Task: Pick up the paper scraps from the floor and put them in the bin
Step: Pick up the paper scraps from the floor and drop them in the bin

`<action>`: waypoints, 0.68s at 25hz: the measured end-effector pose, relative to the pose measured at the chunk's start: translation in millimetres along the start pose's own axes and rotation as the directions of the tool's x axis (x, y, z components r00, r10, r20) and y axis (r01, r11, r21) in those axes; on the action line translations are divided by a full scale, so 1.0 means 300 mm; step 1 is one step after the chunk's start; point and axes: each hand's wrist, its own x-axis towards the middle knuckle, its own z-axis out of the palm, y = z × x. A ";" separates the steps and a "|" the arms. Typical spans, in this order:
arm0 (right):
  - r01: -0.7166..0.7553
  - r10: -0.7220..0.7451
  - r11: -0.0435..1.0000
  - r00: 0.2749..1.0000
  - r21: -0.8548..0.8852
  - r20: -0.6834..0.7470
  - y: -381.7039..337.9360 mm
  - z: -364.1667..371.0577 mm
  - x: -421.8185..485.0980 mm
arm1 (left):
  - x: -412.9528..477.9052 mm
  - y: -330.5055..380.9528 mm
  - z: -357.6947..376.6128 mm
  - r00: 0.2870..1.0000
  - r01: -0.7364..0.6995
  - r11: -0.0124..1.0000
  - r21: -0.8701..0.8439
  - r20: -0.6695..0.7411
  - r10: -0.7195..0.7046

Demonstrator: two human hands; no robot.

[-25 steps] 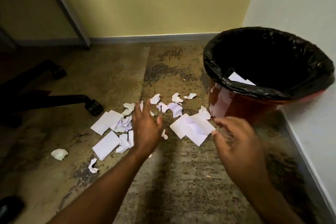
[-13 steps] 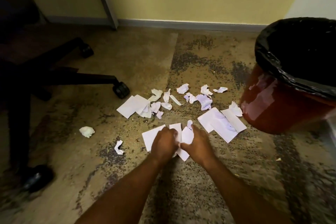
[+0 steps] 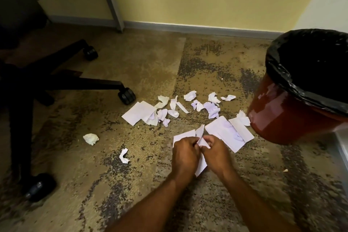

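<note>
My left hand [image 3: 185,154] and my right hand [image 3: 216,153] meet low over the carpet, both closed on a bunch of white paper sheets [image 3: 200,132] that stick out above and below the fingers. Several more paper scraps [image 3: 212,109] lie scattered just beyond, with flat sheets [image 3: 228,133] to the right and a folded sheet [image 3: 138,112] to the left. A crumpled ball [image 3: 91,139] and a small curl of paper [image 3: 124,155] lie apart on the left. The red bin [image 3: 278,118] with a black liner stands at the right, beside the sheets.
An office chair's black base and castors [image 3: 127,96] spread over the left side of the floor. A grey desk leg [image 3: 111,0] meets the skirting at the back. A white wall [image 3: 323,5] runs behind the bin.
A second ago both hands were apart and open over the scraps; they came together on the sheets. The view swung left, so the bin sits further right.
</note>
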 end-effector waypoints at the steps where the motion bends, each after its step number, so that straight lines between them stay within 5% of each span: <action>1: 0.027 -0.027 1.000 0.999 0.015 -0.029 -0.043 -0.048 -0.024 | -0.009 0.055 -0.011 0.998 -0.055 0.998 -0.023 -0.012 0.054; 6: 0.250 -0.276 0.960 0.922 -0.127 -0.272 -0.256 -0.407 -0.111 | -0.038 0.394 -0.100 0.968 -0.248 0.957 -0.152 -0.066 0.241; 13: 0.223 -0.382 0.890 0.841 -0.398 -0.384 -0.388 -0.731 -0.187 | -0.063 0.737 -0.152 0.914 -0.400 0.892 0.210 0.019 0.405; 17: 0.252 -0.489 0.854 0.688 -0.455 -0.537 -0.439 -0.873 -0.190 | -0.026 0.897 -0.107 0.832 -0.554 0.832 -0.041 -0.075 0.550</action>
